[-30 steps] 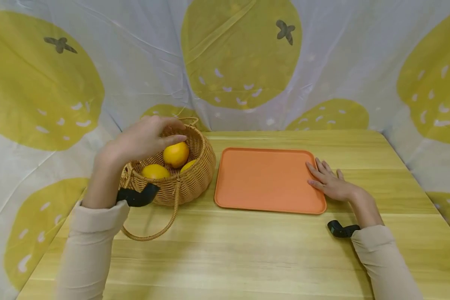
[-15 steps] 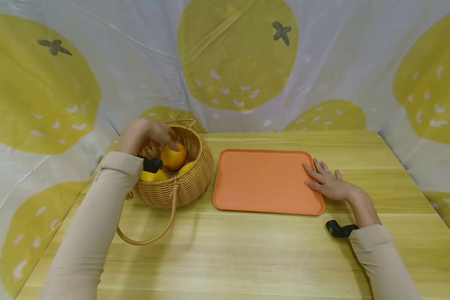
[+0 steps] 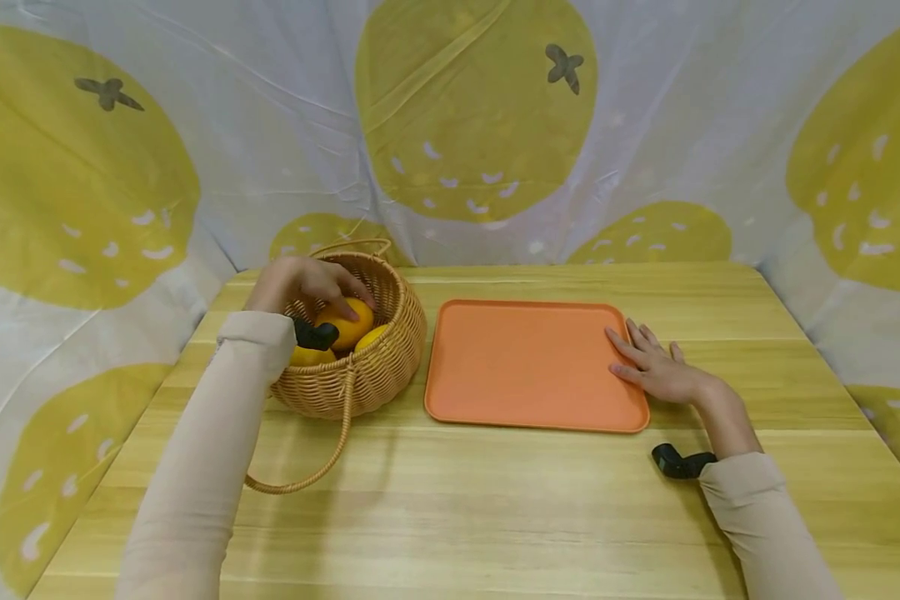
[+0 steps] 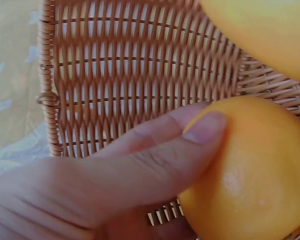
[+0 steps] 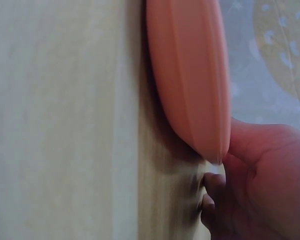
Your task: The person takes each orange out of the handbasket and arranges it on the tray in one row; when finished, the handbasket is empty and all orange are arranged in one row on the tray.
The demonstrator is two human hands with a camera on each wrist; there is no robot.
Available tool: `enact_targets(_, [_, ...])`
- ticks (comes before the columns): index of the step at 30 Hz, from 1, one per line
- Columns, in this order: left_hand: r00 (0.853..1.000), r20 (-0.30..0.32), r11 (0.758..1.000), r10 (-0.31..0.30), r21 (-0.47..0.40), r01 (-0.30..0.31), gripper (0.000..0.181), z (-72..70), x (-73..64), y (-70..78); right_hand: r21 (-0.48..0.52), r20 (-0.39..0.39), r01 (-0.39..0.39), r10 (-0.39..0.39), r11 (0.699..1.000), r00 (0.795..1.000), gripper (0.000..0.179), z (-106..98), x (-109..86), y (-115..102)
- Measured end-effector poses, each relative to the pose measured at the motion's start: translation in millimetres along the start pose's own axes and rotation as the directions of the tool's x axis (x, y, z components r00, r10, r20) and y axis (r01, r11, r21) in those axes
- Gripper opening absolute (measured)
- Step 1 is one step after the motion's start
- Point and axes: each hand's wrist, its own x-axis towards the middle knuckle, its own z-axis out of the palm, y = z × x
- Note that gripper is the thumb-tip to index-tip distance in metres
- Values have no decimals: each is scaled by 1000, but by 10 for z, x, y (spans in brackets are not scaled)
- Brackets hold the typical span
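Observation:
Inside the wicker basket (image 3: 393, 367) my left hand (image 3: 311, 279) holds an orange (image 3: 357, 329), thumb on its near side and fingers reaching over it. The left wrist view shows the thumb pressed on the orange (image 4: 260, 170), with the other fingers partly hidden behind it. Two more yellow fruits (image 3: 312, 357) lie in the basket, one partly covered by the wrist camera. My right hand (image 3: 663, 372) rests with spread, straight fingers at the right edge of an orange tray (image 3: 525, 367). Its thumb lies over the tray's rim (image 5: 210, 125) in the right wrist view.
The basket stands left of the tray on a wooden table (image 3: 495, 508). One basket handle (image 3: 337, 454) hangs down toward the front; the other leans at the back. A fruit-printed cloth (image 3: 480, 108) closes off the back and sides.
My left hand has come down from above the basket into it and taken hold of the orange. The right hand has stayed at the tray's edge.

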Motion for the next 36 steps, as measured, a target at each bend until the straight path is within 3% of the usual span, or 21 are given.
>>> enact_targets(4, [998, 11, 998, 59, 6, -59, 55, 0, 30, -50, -3, -1, -10, 10, 1000, 1000, 75, 6, -12, -15])
enact_targets(8, [997, 51, 995, 59, -81, -55, 56, 7, 65, -79, 5, -10, -7, 7, 1000, 1000, 75, 7, -28, -14])
enact_targets(17, [998, -19, 996, 63, -68, -64, 52, 36, 76, -92, 21, -37, 26, -25, 999, 999, 76, 2, -9, 44])
enact_targets(24, [997, 60, 996, 44, -74, -39, 60, 35, 80, -85, 4, -11, 2, -2, 1000, 1000, 74, 10, -6, -45])
enact_targets(27, [997, 68, 997, 39, -72, -34, 61, 38, 88, -90, 0, -1, -9, 9, 1000, 1000, 74, 13, -1, -47])
enact_targets(33, [998, 31, 991, 47, -125, -43, 57, 47, 78, -93, -6, -5, -12, 12, 1000, 1000, 74, 5, 12, -42])
enact_targets(36, [997, -22, 990, 68, -122, -70, 57, 52, 50, -85, -12, -9, -9, 9, 1000, 1000, 74, 13, 18, -45])
